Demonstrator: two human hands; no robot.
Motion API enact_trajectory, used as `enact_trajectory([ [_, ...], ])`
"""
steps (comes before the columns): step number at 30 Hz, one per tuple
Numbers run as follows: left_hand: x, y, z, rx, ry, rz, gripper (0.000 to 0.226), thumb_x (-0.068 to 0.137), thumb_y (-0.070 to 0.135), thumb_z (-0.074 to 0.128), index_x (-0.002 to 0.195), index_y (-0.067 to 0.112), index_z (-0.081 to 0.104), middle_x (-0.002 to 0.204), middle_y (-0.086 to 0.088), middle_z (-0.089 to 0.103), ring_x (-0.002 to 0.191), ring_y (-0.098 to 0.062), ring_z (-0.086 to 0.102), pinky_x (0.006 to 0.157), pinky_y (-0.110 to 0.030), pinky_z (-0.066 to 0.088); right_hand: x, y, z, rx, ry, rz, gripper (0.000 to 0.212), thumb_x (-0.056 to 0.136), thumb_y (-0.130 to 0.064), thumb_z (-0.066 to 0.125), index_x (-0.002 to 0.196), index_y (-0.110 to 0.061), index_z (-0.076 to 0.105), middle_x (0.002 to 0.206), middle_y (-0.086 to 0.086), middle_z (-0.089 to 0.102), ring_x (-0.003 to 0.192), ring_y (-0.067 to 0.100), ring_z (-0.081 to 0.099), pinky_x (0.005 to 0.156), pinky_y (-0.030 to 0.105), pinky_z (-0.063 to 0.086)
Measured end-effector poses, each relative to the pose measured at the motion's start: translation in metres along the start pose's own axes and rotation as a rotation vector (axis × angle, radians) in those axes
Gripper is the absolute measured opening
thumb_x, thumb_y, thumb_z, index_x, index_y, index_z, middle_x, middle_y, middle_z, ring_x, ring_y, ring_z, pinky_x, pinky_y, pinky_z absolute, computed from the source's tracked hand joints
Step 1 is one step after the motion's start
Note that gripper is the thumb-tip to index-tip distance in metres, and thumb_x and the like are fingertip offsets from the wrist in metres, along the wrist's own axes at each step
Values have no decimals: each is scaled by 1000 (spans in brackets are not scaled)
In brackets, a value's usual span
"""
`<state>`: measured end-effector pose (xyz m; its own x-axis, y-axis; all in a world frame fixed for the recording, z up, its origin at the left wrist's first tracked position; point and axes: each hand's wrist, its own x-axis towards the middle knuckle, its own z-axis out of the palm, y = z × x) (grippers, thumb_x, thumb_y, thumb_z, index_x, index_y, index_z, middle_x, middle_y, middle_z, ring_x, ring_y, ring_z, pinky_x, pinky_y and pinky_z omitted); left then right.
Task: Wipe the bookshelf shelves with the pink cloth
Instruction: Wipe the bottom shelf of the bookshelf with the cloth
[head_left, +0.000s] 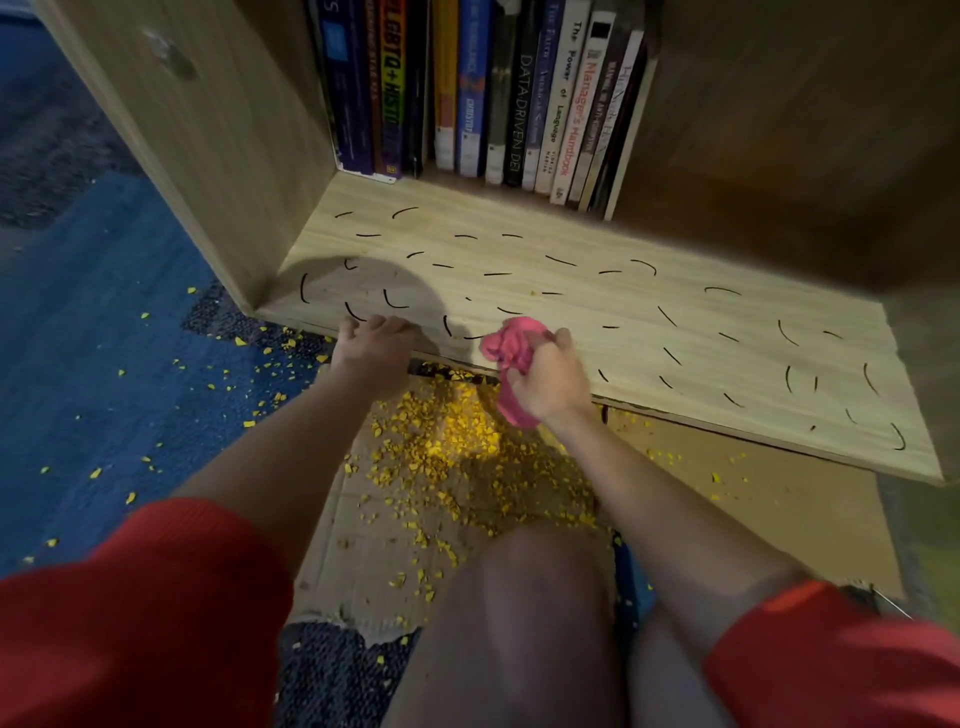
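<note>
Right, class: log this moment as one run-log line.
right hand grips pink cloth at shelf front edge | left hand rests on shelf edge | black marks across shelf | yellow crumbs on cardboard below

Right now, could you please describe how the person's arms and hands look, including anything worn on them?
The left forearm and right forearm are bare. The left hand and right hand wear no gloves, and no watch, ring or bracelet shows. Each arm comes out of a short red sleeve; the left sleeve looks finely ribbed, the right sleeve is blurred.
</note>
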<state>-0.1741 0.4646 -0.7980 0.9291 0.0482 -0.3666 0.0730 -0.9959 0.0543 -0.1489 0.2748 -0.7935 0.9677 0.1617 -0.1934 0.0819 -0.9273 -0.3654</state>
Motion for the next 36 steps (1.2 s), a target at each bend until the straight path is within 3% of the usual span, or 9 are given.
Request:
enact_trajectory([
  [6, -3, -2, -1, -15, -34, -1, 69, 87, 8, 51, 148, 27, 24, 154, 4, 19, 141, -22, 16, 113, -50, 10, -22, -27, 23, -17, -158, -306, 44, 86, -21, 57, 129, -14, 53, 120, 10, 45, 102, 31, 57, 91, 37, 48],
  [12, -3, -7, 3, -63, -57, -17, 71, 90, 12, 48, 150, 26, 13, 158, 9, 6, 143, -23, 10, 115, -52, 10, 8, -11, 3, 33, 63, -131, 45, 89, -19, 57, 133, -12, 49, 125, 9, 45, 106, 29, 56, 93, 41, 50],
  [16, -4, -7, 4, -106, -57, -26, 72, 91, 14, 50, 151, 26, 11, 158, 10, 5, 144, -23, 9, 115, -54, 9, 2, -25, 18, -133, -69, -228, 45, 91, -22, 54, 134, -10, 47, 135, 9, 37, 116, 30, 46, 97, 39, 46],
  [19, -2, -8, 3, -108, -46, -31, 74, 87, 7, 49, 150, 28, 15, 157, 11, 8, 143, -23, 10, 114, -53, 10, -26, -25, 28, -98, -168, -321, 41, 89, -21, 54, 130, -13, 53, 135, 7, 38, 118, 29, 46, 96, 40, 47],
  [25, -1, -4, 4, -112, -48, -50, 71, 91, 13, 47, 150, 27, 13, 158, 11, 5, 144, -23, 6, 114, -54, 7, 4, -29, 0, -6, 62, -211, 43, 90, -19, 55, 132, -12, 51, 123, 7, 45, 109, 28, 51, 91, 36, 48],
  [30, -1, -3, 5, -131, -58, -65, 75, 86, 7, 50, 149, 29, 16, 158, 12, 6, 144, -22, 6, 114, -53, 8, -18, -32, 24, -139, -183, -285, 45, 90, -20, 56, 134, -11, 49, 132, 7, 40, 117, 28, 46, 101, 34, 42],
  [33, -1, -3, 7, -134, -58, -75, 75, 86, 7, 50, 150, 28, 15, 158, 11, 6, 144, -23, 5, 113, -53, 8, -22, -33, 16, 21, -92, -273, 45, 89, -17, 56, 134, -14, 50, 125, 6, 44, 115, 26, 48, 102, 31, 38],
  [36, -2, 2, 1, -110, -56, -77, 69, 88, 10, 49, 149, 25, 22, 157, 6, 13, 143, -24, 10, 113, -54, 9, -5, -27, 4, 28, 24, -177, 46, 91, -16, 54, 136, -15, 46, 131, 6, 41, 118, 28, 44, 101, 37, 41],
])
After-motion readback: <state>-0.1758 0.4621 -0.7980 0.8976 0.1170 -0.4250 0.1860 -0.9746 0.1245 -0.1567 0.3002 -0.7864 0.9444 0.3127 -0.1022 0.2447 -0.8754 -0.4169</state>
